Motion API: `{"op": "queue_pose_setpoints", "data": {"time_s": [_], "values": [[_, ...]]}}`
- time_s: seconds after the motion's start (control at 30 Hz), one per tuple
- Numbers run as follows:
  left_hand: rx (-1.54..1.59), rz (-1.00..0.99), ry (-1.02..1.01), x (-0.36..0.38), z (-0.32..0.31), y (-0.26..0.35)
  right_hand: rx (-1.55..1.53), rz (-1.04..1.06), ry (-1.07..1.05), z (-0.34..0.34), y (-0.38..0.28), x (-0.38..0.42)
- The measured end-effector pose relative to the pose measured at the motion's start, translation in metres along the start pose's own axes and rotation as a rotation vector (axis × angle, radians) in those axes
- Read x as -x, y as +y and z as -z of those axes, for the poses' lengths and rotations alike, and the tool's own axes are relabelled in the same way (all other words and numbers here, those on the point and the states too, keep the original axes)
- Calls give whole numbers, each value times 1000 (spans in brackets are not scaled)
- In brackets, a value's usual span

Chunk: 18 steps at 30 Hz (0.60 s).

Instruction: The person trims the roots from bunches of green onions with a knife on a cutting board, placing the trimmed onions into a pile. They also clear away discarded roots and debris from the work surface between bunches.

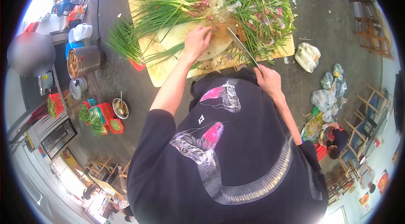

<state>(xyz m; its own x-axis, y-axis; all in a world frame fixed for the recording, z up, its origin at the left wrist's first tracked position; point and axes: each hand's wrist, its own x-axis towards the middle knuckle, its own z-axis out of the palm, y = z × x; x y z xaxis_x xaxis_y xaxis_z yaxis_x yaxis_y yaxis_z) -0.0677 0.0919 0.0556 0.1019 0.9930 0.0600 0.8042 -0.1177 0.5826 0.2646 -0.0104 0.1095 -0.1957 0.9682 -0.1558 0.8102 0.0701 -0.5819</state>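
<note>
Left fingers (205, 31) bunched narrow, couldn't tell round what, so the long silver metal knife (242, 46) in my right hand (270, 79) needed room.

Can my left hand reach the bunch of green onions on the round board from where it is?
Probably yes: the left hand is just beside the green onions, and nothing visible stands between them; the knife in the right hand is off to the right.
</note>
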Motion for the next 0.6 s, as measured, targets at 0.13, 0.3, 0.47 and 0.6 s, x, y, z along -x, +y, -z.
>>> {"op": "queue_pose_setpoints", "data": {"time_s": [0.13,0.3,0.47,0.6], "values": [[-26,8,-88,30,1,-6,-8,-22,15,3,0,1],[21,59,-66,39,-2,12,1,4,-33,3,-2,-5],[-47,-23,-17,42,-10,14,4,67,-68,5,-22,-20],[-104,39,-126,39,-4,18,26,96,-98,1,-31,-29]]}}
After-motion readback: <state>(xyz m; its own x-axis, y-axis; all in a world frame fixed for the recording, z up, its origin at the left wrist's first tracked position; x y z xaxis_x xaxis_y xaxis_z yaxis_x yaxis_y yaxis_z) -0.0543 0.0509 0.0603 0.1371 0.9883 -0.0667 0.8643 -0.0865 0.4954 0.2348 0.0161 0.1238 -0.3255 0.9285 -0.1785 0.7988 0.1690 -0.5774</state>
